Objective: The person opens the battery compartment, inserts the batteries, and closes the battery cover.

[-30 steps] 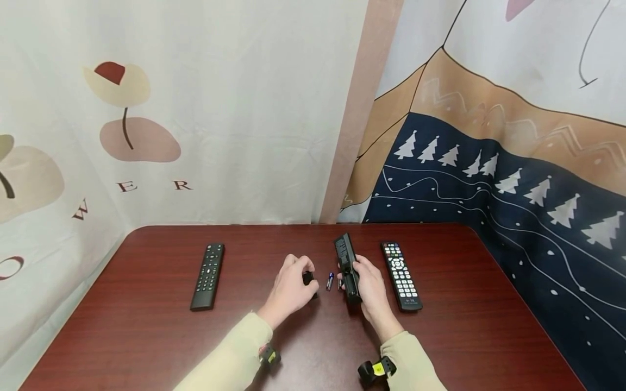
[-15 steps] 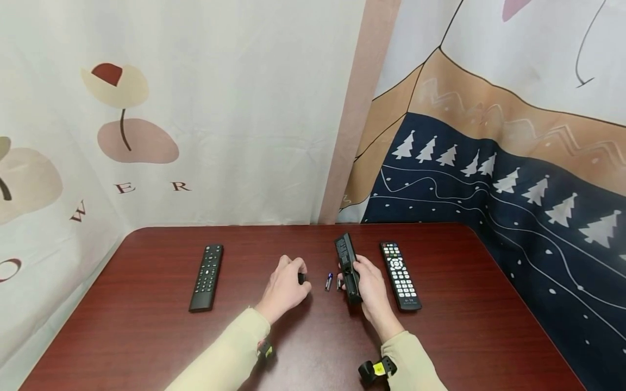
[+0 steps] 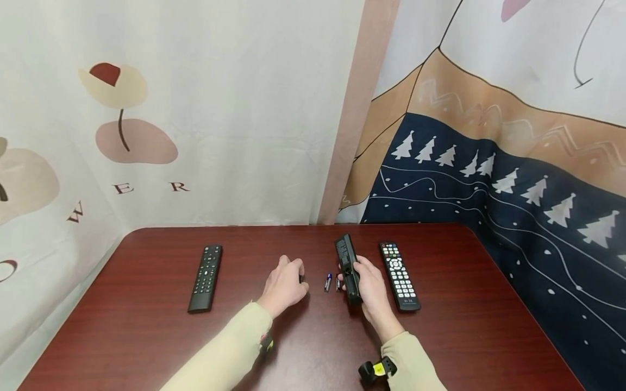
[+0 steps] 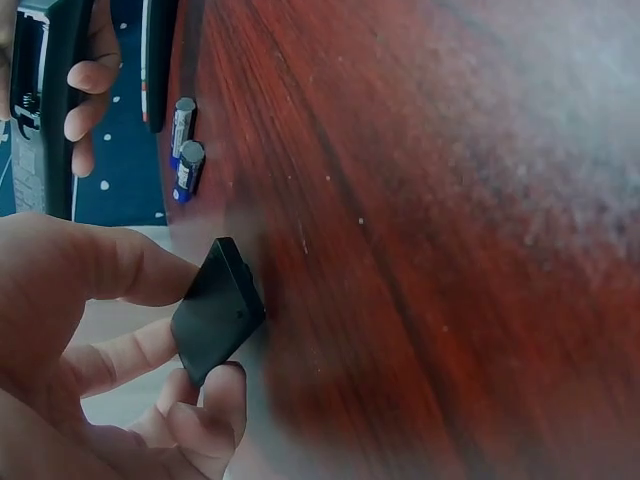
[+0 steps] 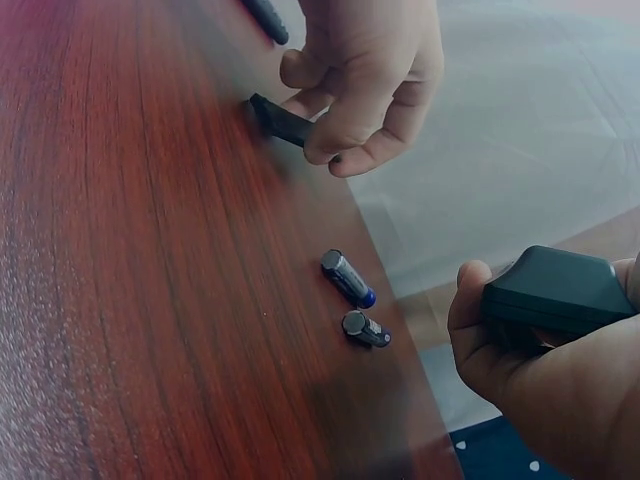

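My left hand [image 3: 285, 286] pinches a small black battery cover [image 4: 215, 315] between thumb and fingers, close above the table. In the head view the cover is mostly hidden behind the hand. My right hand [image 3: 371, 285] grips a black remote control [image 3: 348, 266], tilted, with its back showing. Its battery compartment [image 4: 32, 65] is uncovered, and a spring shows at one end in the left wrist view. Between the hands, two batteries [image 5: 347, 279] lie side by side on the table, nearer to the right hand.
A second black remote [image 3: 206, 278] lies at the left of the dark red table [image 3: 146, 336]. Just right of my right hand lies another remote [image 3: 400, 277] with white buttons. A printed curtain [image 3: 235, 119] hangs behind the table's far edge.
My left hand has moved a little left, away from the batteries, taking the battery cover with it and lowering it toward the table. The right hand and its remote have stayed nearly still.
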`<state>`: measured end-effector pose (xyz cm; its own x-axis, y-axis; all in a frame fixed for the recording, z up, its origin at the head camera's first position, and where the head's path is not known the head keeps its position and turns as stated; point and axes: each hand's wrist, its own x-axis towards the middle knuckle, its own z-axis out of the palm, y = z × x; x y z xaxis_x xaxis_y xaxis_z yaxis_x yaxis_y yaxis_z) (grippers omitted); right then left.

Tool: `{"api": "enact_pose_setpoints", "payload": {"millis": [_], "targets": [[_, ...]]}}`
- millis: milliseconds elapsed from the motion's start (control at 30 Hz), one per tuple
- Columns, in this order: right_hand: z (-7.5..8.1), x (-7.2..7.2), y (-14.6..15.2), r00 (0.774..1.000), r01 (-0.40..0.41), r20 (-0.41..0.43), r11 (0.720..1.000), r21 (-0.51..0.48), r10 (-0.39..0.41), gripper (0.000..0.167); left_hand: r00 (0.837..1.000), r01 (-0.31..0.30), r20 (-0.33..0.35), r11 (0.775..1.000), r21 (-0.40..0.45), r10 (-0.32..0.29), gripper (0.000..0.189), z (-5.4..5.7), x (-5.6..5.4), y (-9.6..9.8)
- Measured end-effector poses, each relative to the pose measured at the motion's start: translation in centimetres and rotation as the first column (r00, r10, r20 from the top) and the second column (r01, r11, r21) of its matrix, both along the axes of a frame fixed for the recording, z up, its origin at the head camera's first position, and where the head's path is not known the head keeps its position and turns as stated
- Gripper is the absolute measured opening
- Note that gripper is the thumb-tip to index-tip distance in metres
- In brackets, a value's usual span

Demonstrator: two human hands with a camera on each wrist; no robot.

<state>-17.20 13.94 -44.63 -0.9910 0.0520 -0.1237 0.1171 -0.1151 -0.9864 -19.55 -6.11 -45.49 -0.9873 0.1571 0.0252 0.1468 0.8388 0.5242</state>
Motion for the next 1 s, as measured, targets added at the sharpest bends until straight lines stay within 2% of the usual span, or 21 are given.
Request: {"api": "enact_pose_setpoints", "payload": {"millis": [267,567,767,1000], "targets": [[0.0,-0.1,0.3,1.000,0.007,-0.004,1.000,0.007,-0.007,0.041,1.000,0.001,0.018,0.999,-0.037,0.000,0.018,0.0,-0.4,0.1],[-0.3,-0.2,0.3,1.000,0.017,-0.002,1.000,-0.006,-0.017,0.040,1.000,0.007,-0.015,0.998,-0.061,-0.008,0.019,-0.1,-0.6,0.1],[-0.4,-0.3,0.3,1.000,0.025,0.000,1.000,-0.008,-0.025,0.040,0.999,0.007,-0.052,0.999,-0.046,-0.009,0.021,0.1,-0.7,0.4],[-0.6,-0.3,0.3,1.000,0.025,-0.002,1.000,-0.005,-0.025,0.040,0.990,0.112,-0.087,0.994,0.008,-0.111,0.025,0.2,-0.7,1.0]]}}
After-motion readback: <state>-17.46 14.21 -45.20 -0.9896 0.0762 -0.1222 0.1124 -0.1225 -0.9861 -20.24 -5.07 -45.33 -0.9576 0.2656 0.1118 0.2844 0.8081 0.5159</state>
